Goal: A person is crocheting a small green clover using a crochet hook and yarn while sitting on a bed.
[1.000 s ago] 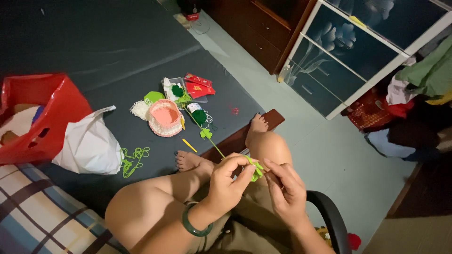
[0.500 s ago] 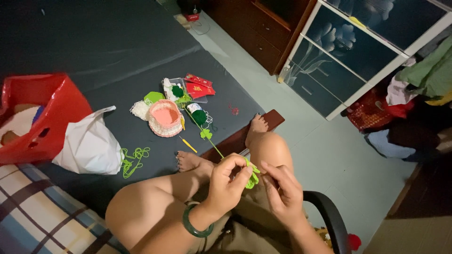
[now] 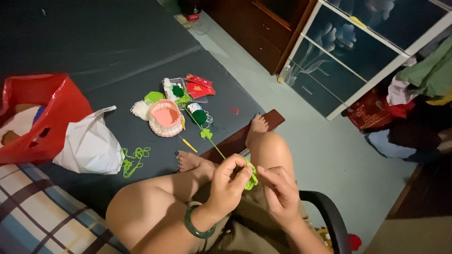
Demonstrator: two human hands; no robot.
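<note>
your hands have drawn closer over the green crochet piece (image 3: 250,175).
left hand (image 3: 229,184) pinches it above your lap; since 1 second ago the right hand (image 3: 278,192) dropped slightly, fingers curled beside it, green yarn strand (image 3: 214,143) trailing to the bed (image 3: 94,51).

Dim indoor light, dark shadowed corners, slight wide-angle stretch, focus fairly sharp.
</note>
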